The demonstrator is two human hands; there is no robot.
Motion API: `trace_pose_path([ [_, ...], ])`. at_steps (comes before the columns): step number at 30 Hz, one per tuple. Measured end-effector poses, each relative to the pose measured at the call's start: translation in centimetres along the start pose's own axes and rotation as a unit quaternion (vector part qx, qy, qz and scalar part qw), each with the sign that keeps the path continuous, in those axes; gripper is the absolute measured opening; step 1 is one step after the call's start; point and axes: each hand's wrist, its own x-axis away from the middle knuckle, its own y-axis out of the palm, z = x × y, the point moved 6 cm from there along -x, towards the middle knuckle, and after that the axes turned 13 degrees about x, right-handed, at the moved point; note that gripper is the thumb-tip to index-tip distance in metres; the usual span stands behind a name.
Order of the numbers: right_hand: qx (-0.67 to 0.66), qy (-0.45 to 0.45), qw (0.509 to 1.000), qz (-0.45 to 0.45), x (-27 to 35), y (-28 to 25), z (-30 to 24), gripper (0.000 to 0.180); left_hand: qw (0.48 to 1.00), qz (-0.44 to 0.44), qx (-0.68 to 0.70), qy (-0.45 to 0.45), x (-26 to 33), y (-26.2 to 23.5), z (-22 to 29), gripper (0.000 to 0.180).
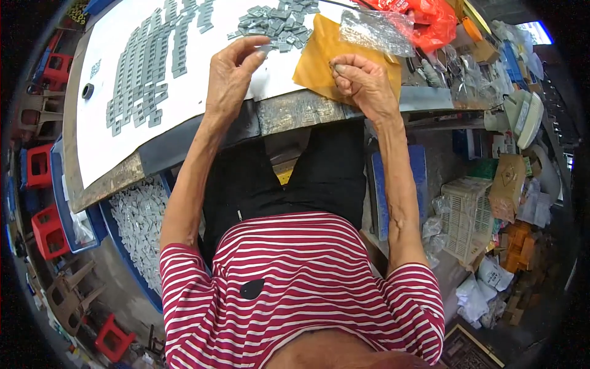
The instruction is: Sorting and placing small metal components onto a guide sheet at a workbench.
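My left hand [228, 77] is over the white sheet [190, 98] near the front edge of the table, its thumb and index finger apart with nothing visible between them. Just beyond its fingertips lies a loose heap of small flat grey pieces [279, 26]. My right hand [367, 83] is closed in a pinch above a yellow-brown sheet [322, 52]; whatever sits between its fingers is too small or hidden to make out. On the left part of the white sheet, many similar grey pieces [144, 67] are laid out in long rows.
A black ring [88, 91] lies near the sheet's left edge. Bubble wrap [378, 32] and a red plastic bag [433, 27] are at the far right. Below the table's left side stands a blue bin [126, 255] with many pale pieces. Red stools [49, 230] stand on the floor.
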Motion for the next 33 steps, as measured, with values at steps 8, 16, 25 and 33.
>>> trace_pose_path([
  [8, 0.07, 0.025, 0.996, 0.055, 0.5, 0.3, 0.0, 0.013, 0.968, -0.024, 0.2, -0.15, 1.7, 1.8, -0.9, 0.017],
  [16, 0.135, 0.013, 0.987, 0.091, 0.7, 0.3, 0.0, 0.012, 0.97, -0.064, 0.165, -0.166, 2.9, 2.7, -1.2, 0.014],
  [25, 0.227, 0.0, 0.965, 0.128, 1.2, 1.5, -0.7, 0.011, 0.974, -0.076, 0.145, -0.156, 3.6, 2.9, -1.1, 0.016],
  [33, 0.182, -0.037, 0.979, 0.089, 0.9, 1.7, -0.5, 0.011, 0.969, -0.078, 0.162, -0.172, 4.2, 2.7, -1.2, 0.018],
])
